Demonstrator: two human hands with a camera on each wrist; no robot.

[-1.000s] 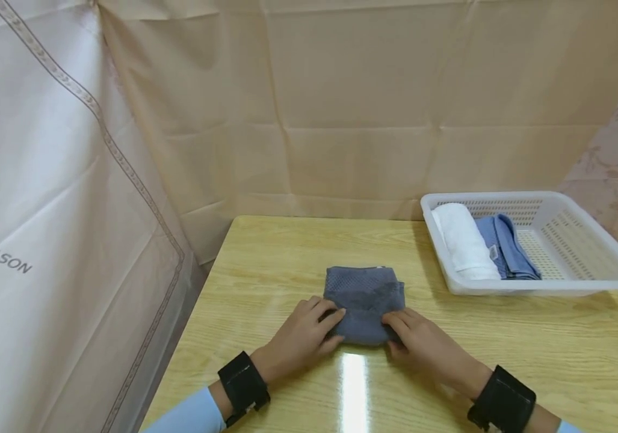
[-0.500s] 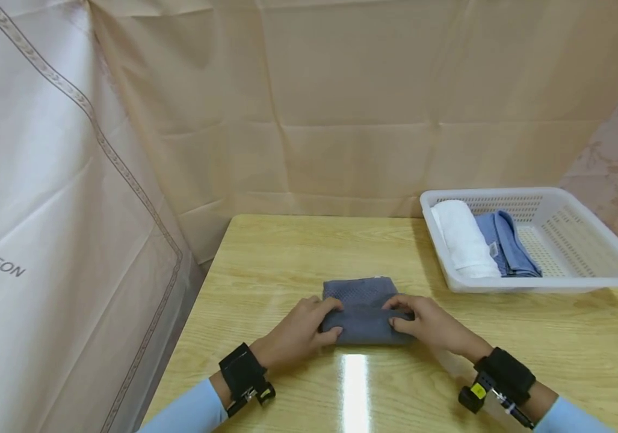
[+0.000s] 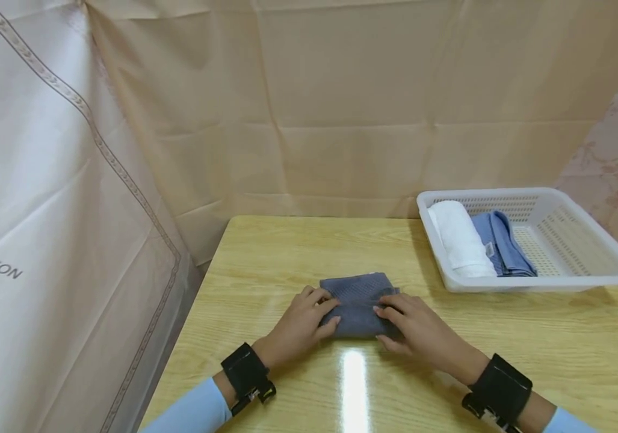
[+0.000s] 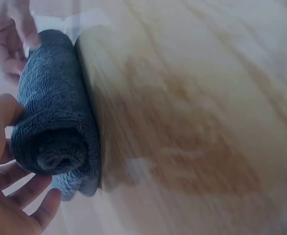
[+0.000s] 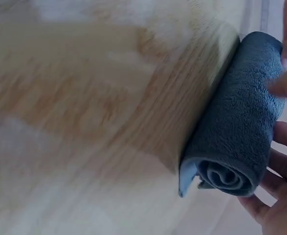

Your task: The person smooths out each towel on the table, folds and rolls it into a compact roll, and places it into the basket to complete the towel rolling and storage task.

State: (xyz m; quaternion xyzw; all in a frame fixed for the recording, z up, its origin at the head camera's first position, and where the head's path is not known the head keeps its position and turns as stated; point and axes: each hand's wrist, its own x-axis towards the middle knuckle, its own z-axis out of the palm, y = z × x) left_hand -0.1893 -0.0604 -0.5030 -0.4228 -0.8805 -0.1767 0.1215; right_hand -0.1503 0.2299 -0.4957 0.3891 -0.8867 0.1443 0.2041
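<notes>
A grey-blue towel (image 3: 361, 322) lies on the table, its near part rolled up and its far part still a flat flap. Spiral layers show at the end of the towel (image 4: 55, 98) in the left wrist view, and of the towel (image 5: 233, 122) in the right wrist view. My left hand (image 3: 299, 323) holds the roll's left end, thumb on the near side and fingers over the far side. At the right end my right hand (image 3: 425, 337) grips the roll, fingers bent over its top. Parts of both ends are hidden under the hands in the head view.
A white plastic basket (image 3: 585, 280) stands at the back right of the wooden table (image 3: 287, 246). In it lie a rolled white towel (image 3: 461, 240) and a folded blue towel (image 3: 509, 249). Beige cloth (image 3: 341, 108) hangs behind the table.
Both hands have kept working at the roll's ends. The right hand moved outward, then back in a little over the towel. More of the towel is rolled than a second ago.
</notes>
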